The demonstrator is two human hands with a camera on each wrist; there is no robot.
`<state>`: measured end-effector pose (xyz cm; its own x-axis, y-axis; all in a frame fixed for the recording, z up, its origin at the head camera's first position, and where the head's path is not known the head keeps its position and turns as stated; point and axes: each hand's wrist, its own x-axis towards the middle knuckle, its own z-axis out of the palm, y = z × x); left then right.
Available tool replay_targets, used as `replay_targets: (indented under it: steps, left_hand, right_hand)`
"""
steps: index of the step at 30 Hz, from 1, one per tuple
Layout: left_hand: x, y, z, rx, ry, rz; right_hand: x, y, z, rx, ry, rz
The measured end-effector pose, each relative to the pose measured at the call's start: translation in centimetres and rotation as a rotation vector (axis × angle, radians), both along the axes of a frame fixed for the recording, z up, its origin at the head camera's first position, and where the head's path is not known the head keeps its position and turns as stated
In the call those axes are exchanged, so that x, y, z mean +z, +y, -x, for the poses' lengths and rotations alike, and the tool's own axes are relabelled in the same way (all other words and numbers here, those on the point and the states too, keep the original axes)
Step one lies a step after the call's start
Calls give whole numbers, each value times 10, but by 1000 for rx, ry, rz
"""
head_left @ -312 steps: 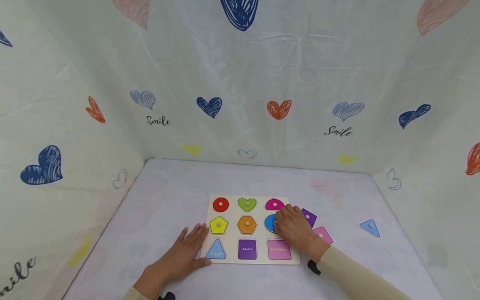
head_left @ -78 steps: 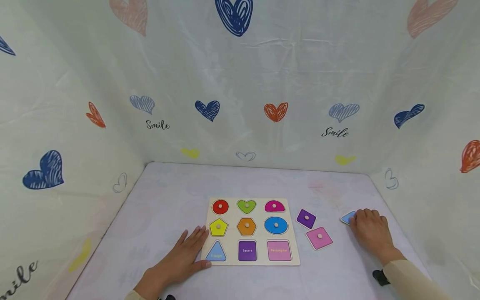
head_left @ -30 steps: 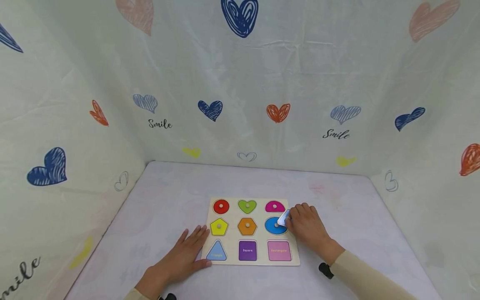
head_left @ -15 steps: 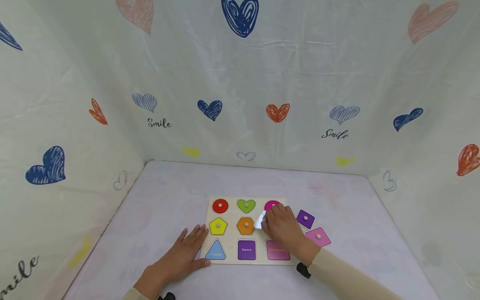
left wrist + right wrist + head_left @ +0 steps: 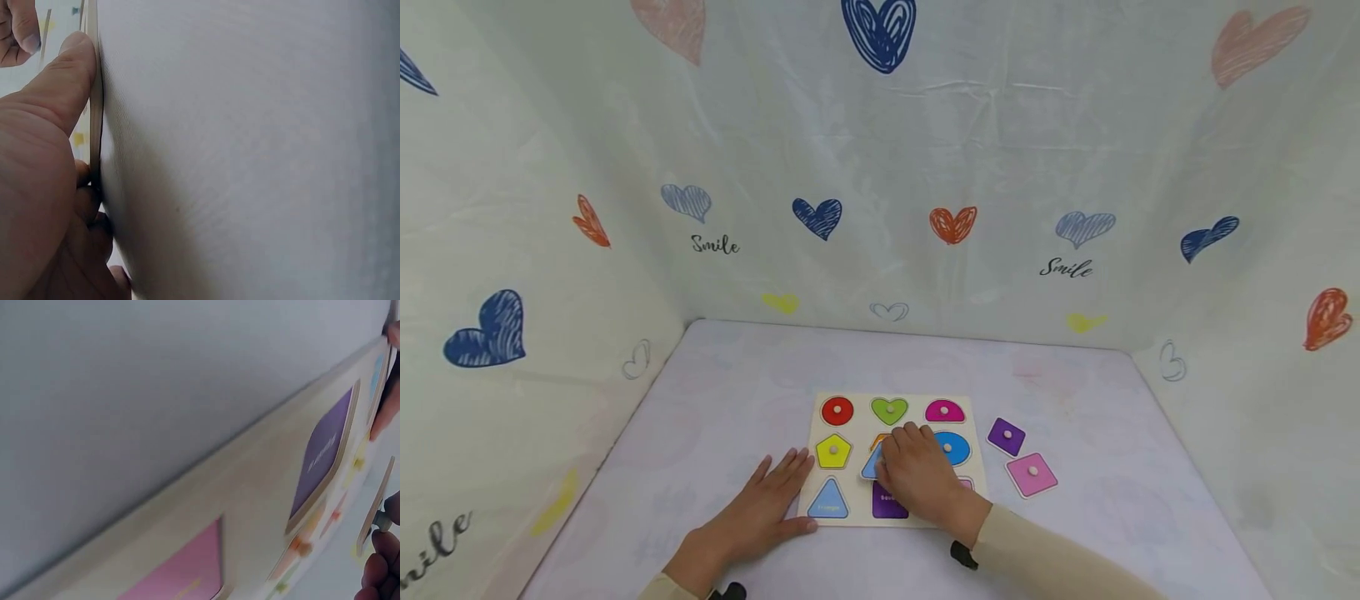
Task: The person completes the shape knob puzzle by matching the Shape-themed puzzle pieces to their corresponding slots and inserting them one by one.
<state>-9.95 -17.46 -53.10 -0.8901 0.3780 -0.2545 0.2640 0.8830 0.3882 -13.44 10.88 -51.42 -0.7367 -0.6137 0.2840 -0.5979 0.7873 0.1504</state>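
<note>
A cream shape puzzle board (image 5: 861,510) lies on the table. My right hand (image 5: 928,479) pinches the blue triangle piece (image 5: 872,461) by its knob above the board, over the orange hexagon. In the right wrist view the triangle piece (image 5: 377,509) is seen edge-on, apart from the board. My left hand (image 5: 760,508) lies with straight fingers along the board's left edge, its thumb at the lower left corner, by the light blue triangle recess (image 5: 828,500). The purple square recess (image 5: 889,502) is partly behind my right hand; the pink rectangle recess is mostly hidden.
To the board's right lie a purple square piece (image 5: 1006,437) and a pink rectangle piece (image 5: 1032,474). Seated in the board are several knobbed pieces, among them the red circle (image 5: 837,411), green heart (image 5: 889,410) and yellow pentagon (image 5: 832,451). A heart-printed curtain (image 5: 1000,275) surrounds the table.
My right hand went from the oval on the board to the far right, took hold of the blue triangle piece and carried it left over the board. The left hand has stayed put.
</note>
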Motion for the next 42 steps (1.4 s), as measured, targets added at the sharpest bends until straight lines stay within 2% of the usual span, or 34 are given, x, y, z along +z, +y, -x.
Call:
replay_targets:
  steps: [7, 18, 29, 42]
  left_hand:
    - [3, -4, 1, -22, 9, -28]
    - [1, -4, 3, -23, 6, -15]
    - [1, -4, 3, -34, 14, -9]
    - [1, -4, 2, -32, 3, -18]
  right_hand:
    - [-6, -30, -10, 37, 16, -62]
    - [-5, -67, -21, 108, -14, -80]
    - [-14, -75, -23, 79, -87, -104]
    - [-17, -76, -25, 73, -95, -75]
